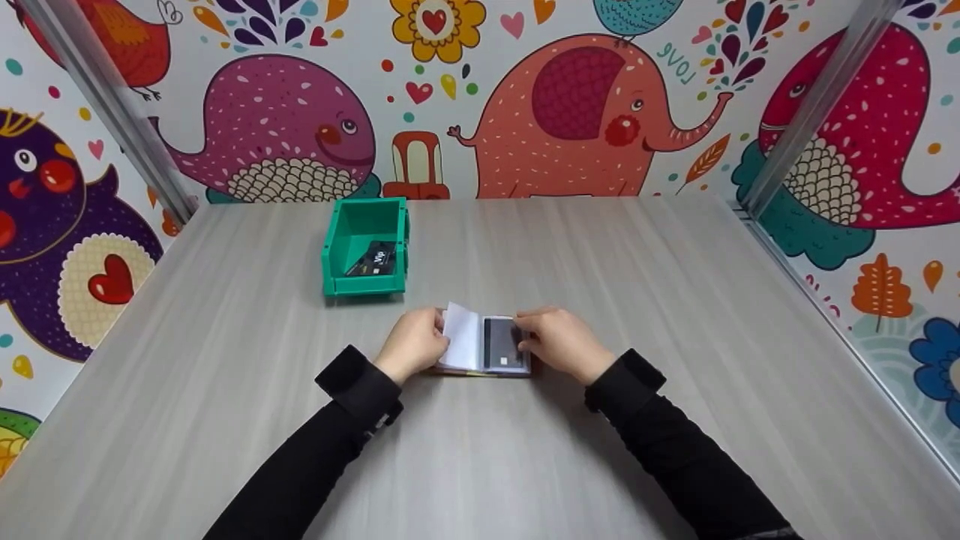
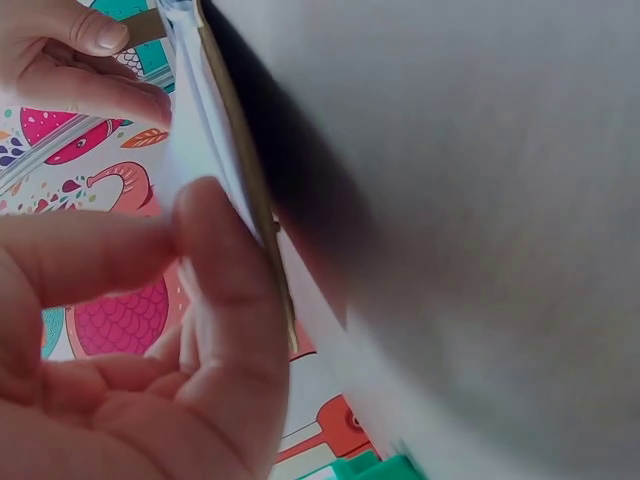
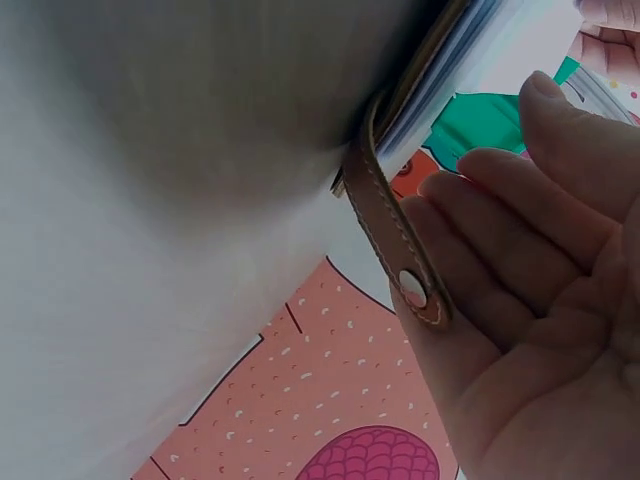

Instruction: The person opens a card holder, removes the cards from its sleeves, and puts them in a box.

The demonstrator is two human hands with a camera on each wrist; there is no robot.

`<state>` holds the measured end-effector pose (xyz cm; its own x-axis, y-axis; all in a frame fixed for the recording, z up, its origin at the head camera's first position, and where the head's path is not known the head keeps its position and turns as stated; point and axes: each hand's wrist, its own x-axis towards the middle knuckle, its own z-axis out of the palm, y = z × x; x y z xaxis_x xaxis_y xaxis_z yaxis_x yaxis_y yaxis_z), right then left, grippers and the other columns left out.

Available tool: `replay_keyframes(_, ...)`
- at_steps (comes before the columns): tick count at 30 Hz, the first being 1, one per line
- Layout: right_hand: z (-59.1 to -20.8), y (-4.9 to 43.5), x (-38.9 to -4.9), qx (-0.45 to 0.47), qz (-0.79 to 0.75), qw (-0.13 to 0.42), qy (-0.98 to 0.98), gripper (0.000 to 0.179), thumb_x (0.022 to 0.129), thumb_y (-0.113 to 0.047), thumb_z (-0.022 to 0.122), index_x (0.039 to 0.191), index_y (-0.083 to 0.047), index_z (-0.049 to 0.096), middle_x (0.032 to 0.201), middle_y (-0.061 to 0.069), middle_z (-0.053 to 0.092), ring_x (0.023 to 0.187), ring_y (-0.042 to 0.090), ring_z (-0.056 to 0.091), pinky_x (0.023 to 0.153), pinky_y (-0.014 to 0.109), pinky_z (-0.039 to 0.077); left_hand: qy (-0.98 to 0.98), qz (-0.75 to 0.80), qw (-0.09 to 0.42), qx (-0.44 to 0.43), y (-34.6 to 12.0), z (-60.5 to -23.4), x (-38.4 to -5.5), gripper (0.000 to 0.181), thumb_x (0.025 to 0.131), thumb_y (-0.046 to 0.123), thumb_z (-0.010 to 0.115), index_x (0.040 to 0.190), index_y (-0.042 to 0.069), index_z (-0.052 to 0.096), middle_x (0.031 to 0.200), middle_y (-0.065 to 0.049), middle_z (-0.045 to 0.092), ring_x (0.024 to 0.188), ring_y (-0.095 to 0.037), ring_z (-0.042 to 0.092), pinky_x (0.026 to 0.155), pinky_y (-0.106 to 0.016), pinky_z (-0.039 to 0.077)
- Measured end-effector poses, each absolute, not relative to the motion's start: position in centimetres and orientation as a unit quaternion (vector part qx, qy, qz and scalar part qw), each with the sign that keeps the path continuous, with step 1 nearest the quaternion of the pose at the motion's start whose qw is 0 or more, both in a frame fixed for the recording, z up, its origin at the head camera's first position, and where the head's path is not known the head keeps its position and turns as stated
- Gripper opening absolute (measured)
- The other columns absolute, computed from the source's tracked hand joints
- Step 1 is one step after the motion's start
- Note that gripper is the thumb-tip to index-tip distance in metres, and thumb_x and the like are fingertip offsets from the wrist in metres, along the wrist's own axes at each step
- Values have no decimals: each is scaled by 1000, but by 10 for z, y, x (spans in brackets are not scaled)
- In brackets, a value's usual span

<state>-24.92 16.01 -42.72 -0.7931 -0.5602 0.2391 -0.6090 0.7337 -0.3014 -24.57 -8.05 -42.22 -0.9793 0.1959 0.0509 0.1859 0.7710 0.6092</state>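
While the left hand (image 1: 411, 345) pinched a white leaf (image 1: 460, 339) of the card wallet (image 1: 480, 373) between finger and thumb, the dark card (image 1: 501, 341) lay to that grip's right, long axis running near to far. The right hand (image 1: 566, 343) was nearer, at the card's right edge, fingers and thumb apart beside a brown strap (image 3: 390, 225).

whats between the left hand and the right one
In the head view, an open card holder lies between the left hand and the right hand, with a pale page raised on its left and a dark card on its right.
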Motion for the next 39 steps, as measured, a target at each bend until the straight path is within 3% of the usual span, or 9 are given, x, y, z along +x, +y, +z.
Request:
replay_keyframes(9, -428, 161, -249, 320, 167, 70, -930, 23, 81, -5, 79, 103, 0, 73, 113, 16, 70, 101, 33, 67, 86, 45, 52, 942, 312, 15, 123, -82, -424, -244, 20, 73, -6, 56, 65, 8, 44, 62, 0, 40, 60, -20, 40, 55, -29, 31)
replay_keyframes(18, -431, 161, -250, 333, 149, 70, -928, 15, 78, -8, 81, 89, -5, 71, 97, 6, 72, 83, 26, 67, 72, 42, 53, 946, 300, 42, 115, -82, -425, -242, 21, 71, -5, 56, 60, 9, 45, 59, 0, 45, 56, -19, 44, 50, -26, 36)
replay_keyframes(28, -432, 160, -249, 327, 130, 67, -934, 20, 78, -12, 82, 95, -4, 75, 93, 5, 72, 83, 28, 68, 72, 43, 53, 947, 296, 67, 105, -83, -425, -243, 21, 72, -6, 54, 58, 8, 48, 57, -2, 51, 48, -17, 53, 42, -23, 45)
replay_keyframes(39, -432, 159, -249, 315, 127, 53, -939, 29, 79, -12, 81, 106, -3, 76, 112, 11, 71, 96, 30, 68, 81, 44, 54, 953, 271, 68, 115, -82, -424, -244, 26, 70, -9, 53, 54, 10, 47, 50, -1, 49, 42, -15, 51, 39, -22, 41)
